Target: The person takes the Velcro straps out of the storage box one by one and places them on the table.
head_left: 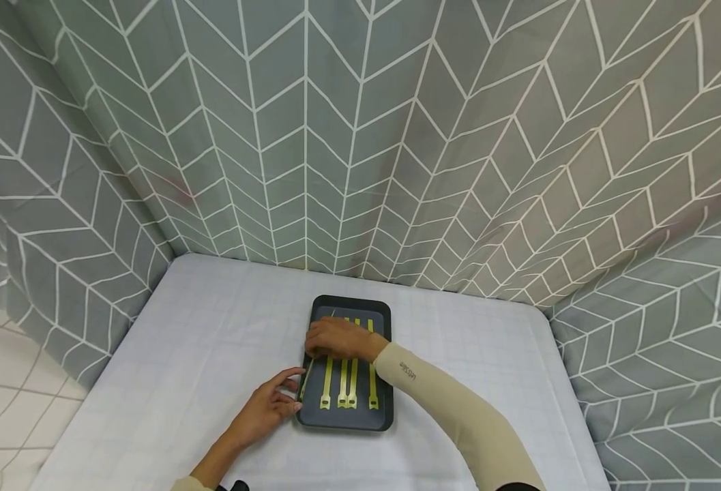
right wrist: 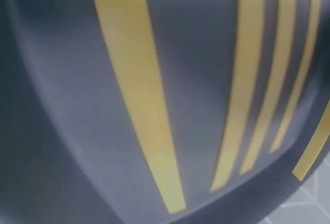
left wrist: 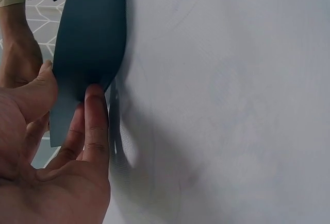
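Note:
A dark grey tray (head_left: 360,424) stands on the white-covered table. Several yellow hook-and-loop cable ties (head_left: 373,382) lie lengthwise in it, slotted heads toward the near side. My left hand (head_left: 266,409) grips the tray's left wall near the front corner; in the left wrist view, the thumb is at the rim and fingers (left wrist: 95,126) press its outside. My right hand (head_left: 338,337) is over the tray's left half, fingers curled down on the leftmost cable tie (head_left: 308,374), which shows edge-on. The right wrist view shows that tie (right wrist: 312,149) overlapping the rim; the fingertips are hidden.
White cloth (head_left: 225,327) covers the table around the tray. Grey curtains with a white chevron pattern (head_left: 348,136) hang behind the table and at both sides. Pale tiled floor (head_left: 16,395) shows at the lower left.

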{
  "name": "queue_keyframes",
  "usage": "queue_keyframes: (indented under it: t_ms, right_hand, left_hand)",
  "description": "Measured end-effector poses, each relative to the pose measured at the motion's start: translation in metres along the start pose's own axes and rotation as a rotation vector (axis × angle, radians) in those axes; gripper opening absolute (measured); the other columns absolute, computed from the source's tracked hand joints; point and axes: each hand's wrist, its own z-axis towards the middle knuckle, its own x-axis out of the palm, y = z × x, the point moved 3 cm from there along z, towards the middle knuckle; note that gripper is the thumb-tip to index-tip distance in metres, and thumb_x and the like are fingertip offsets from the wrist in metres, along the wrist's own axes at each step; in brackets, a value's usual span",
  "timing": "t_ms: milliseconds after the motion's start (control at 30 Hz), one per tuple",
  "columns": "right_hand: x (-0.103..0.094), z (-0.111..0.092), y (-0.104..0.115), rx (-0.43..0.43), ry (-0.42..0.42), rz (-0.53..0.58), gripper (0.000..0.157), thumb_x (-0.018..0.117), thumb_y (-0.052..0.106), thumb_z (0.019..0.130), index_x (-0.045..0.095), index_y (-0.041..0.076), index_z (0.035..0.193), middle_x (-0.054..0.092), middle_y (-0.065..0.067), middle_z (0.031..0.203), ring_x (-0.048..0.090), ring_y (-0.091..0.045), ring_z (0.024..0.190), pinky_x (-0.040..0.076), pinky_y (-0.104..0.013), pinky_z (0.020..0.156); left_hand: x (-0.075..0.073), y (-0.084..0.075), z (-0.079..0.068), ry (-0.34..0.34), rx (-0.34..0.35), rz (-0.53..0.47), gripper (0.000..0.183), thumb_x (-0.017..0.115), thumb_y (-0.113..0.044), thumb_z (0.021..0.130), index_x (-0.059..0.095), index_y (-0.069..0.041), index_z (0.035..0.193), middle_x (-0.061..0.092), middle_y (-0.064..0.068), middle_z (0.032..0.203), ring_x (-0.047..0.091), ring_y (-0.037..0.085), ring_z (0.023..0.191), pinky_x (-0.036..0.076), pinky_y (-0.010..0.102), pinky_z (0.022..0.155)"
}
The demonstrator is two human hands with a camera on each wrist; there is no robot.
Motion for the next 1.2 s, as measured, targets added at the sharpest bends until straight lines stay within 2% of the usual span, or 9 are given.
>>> queue_keyframes:
  t_ms: [267, 367, 533, 700, 1000, 1200]
  right_hand:
    - [-0.017, -0.004, -0.006, 0.019, -0.061, 0.014, 0.011, 0.066, 0.014, 0.098, 0.071, 0.024, 0.096, 0.067, 0.010, 0.100, 0.058, -0.007, 0.092, 0.047, -0.024, 0.085]
    - [-0.022, -0.010, -0.010, 0.037, -0.091, 0.038, 0.009, 0.066, 0.016, 0.098, 0.070, 0.023, 0.099, 0.066, 0.009, 0.104, 0.058, -0.007, 0.095, 0.048, -0.023, 0.085]
    - [-0.033, -0.022, -0.014, 0.066, -0.195, 0.111, 0.005, 0.065, 0.018, 0.099, 0.068, 0.021, 0.102, 0.064, 0.006, 0.105, 0.059, -0.007, 0.096, 0.049, -0.021, 0.085]
    - [-0.047, -0.038, -0.023, 0.086, -0.302, 0.190, 0.006, 0.064, 0.016, 0.099, 0.067, 0.016, 0.104, 0.063, 0.005, 0.105, 0.058, -0.007, 0.097, 0.049, -0.021, 0.085]
    - [-0.057, -0.065, -0.037, 0.194, -0.339, 0.325, 0.005, 0.066, 0.012, 0.097, 0.066, 0.013, 0.102, 0.062, 0.003, 0.103, 0.059, -0.007, 0.095, 0.050, -0.021, 0.084]
    - [-0.058, -0.082, -0.043, 0.249, -0.411, 0.481, 0.007, 0.065, 0.008, 0.096, 0.065, 0.011, 0.103, 0.064, 0.000, 0.100, 0.064, -0.012, 0.088, 0.053, -0.021, 0.077]
  left_hand:
    - [0.000, -0.001, 0.000, -0.013, -0.029, -0.023, 0.063, 0.074, -0.004, 0.089, 0.048, -0.010, 0.146, 0.054, 0.021, 0.120, 0.067, 0.021, 0.092, 0.054, 0.024, 0.072]
    - [0.001, -0.003, 0.000, -0.018, -0.029, -0.025, 0.064, 0.074, -0.003, 0.088, 0.047, -0.009, 0.147, 0.055, 0.022, 0.121, 0.066, 0.021, 0.092, 0.054, 0.024, 0.071]
    - [0.002, -0.003, -0.002, -0.012, -0.021, -0.029, 0.067, 0.073, -0.001, 0.089, 0.044, -0.005, 0.148, 0.055, 0.025, 0.122, 0.067, 0.022, 0.092, 0.055, 0.024, 0.072]
    - [0.002, -0.003, -0.001, -0.018, -0.038, -0.026, 0.066, 0.074, -0.003, 0.088, 0.046, -0.009, 0.148, 0.053, 0.024, 0.122, 0.067, 0.021, 0.094, 0.055, 0.024, 0.074]
    - [0.003, -0.003, 0.001, -0.020, -0.032, -0.019, 0.066, 0.075, -0.004, 0.088, 0.047, -0.010, 0.147, 0.053, 0.024, 0.123, 0.067, 0.022, 0.094, 0.055, 0.024, 0.074]
    - [0.002, -0.002, 0.000, -0.035, -0.051, 0.002, 0.065, 0.074, -0.004, 0.089, 0.047, -0.012, 0.147, 0.054, 0.023, 0.124, 0.068, 0.022, 0.094, 0.055, 0.024, 0.073]
